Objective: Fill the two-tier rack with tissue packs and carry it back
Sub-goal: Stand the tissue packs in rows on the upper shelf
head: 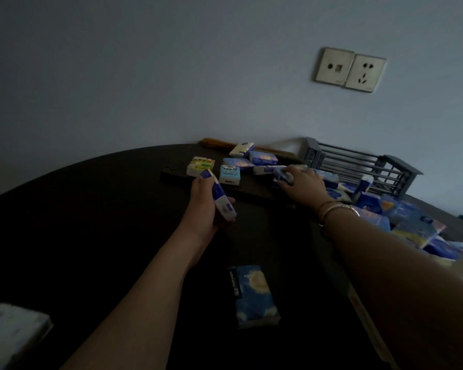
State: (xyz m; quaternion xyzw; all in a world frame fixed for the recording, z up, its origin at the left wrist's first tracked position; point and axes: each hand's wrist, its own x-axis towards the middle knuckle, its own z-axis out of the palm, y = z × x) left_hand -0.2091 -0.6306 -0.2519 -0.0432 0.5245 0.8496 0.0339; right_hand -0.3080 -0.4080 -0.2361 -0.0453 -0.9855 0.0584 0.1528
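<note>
My left hand [202,201] grips a blue and white tissue pack [219,194] above the dark table [91,209]. Further right, my right hand [304,184] closes its fingers on another blue tissue pack [282,175] in a loose pile. Several small packs lie at the back of the table, among them a yellow one [200,164] and a light blue one [229,175]. The grey two-tier rack [364,166] stands at the far right against the wall, with a pack [364,184] leaning at its front. A larger blue pack [254,295] lies near me.
A heap of bigger blue tissue packages [401,217] fills the right side of the table. A pale pack [8,335] sits at the lower left corner. A double wall socket [349,69] is above the rack. An orange object [214,142] lies along the wall.
</note>
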